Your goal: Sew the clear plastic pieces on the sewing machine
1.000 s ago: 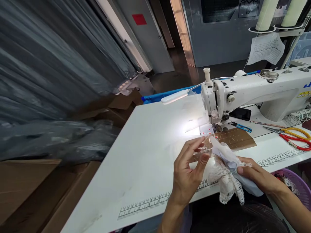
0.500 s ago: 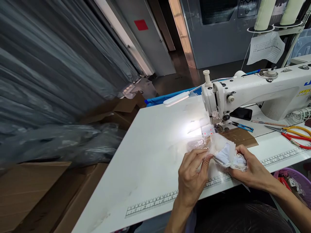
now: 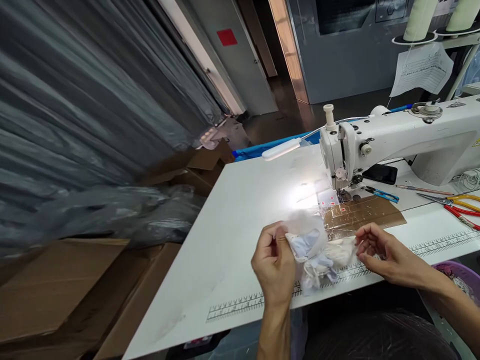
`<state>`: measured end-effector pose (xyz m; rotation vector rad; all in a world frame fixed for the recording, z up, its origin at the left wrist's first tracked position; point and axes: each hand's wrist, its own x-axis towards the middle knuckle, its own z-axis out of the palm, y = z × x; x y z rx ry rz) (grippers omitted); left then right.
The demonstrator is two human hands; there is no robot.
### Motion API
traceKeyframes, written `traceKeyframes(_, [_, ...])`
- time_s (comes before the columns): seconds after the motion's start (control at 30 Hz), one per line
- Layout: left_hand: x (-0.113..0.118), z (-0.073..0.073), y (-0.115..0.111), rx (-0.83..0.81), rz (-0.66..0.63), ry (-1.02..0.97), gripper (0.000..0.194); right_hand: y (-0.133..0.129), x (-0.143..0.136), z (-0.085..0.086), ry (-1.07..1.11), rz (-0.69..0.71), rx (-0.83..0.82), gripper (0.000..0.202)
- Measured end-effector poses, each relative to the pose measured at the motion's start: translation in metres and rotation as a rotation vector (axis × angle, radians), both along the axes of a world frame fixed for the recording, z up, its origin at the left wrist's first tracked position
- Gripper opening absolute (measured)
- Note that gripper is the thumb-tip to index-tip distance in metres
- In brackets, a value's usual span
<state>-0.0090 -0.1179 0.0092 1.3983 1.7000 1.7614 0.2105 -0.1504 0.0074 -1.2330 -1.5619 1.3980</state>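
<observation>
My left hand point(image 3: 275, 262) is closed, its thumb pressing the left corner of a small light-blue and white fabric piece point(image 3: 304, 245) with lacy edges and a sheer white layer. The bunched fabric hangs over the front of the white table, partly blurred. Beside its right end is my right hand point(image 3: 392, 257), fingers curled and thumb apart, with no cloth visibly gripped. Behind the fabric stands a white sewing machine point(image 3: 393, 132), its needle area above a brown taped sheet point(image 3: 367, 217).
Blue thread snips point(image 3: 382, 194), a black phone point(image 3: 380, 173) and scissors with red and orange handles point(image 3: 455, 209) lie by the machine. A ruler strip point(image 3: 240, 305) runs along the table's front edge. Cardboard boxes point(image 3: 63, 285) stand left; a purple basket point(image 3: 465, 272) is at lower right.
My left hand has moved left, carrying the fabric, which now spreads lower. My right hand has come off the fabric's right end, its fingers loosened. The view has shifted slightly left.
</observation>
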Motion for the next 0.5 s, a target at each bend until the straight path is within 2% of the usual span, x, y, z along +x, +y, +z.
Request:
traceKeyframes(0.13, [0.005, -0.004, 0.001, -0.087, -0.05, -0.08, 0.038, 0.006, 0.006, 0.002, -0.124, 0.058, 0.028, 0.055])
traceKeyframes(0.27, [0.01, -0.01, 0.001, -0.157, -0.123, -0.204, 0.043, 0.013, -0.008, 0.002, -0.13, 0.085, 0.107, 0.066])
traceKeyframes(0.37, [0.011, -0.016, 0.001, -0.194, -0.234, -0.362, 0.048, 0.014, -0.031, 0.005, -0.119, 0.127, 0.193, 0.057])
traceKeyframes(0.43, [0.011, -0.019, 0.0, -0.213, -0.305, -0.453, 0.049, 0.012, -0.045, 0.007, -0.12, 0.145, 0.154, 0.044])
traceKeyframes(0.5, [0.011, -0.021, -0.001, -0.2, -0.31, -0.481, 0.048, 0.012, -0.052, 0.007, -0.123, 0.108, 0.114, 0.033])
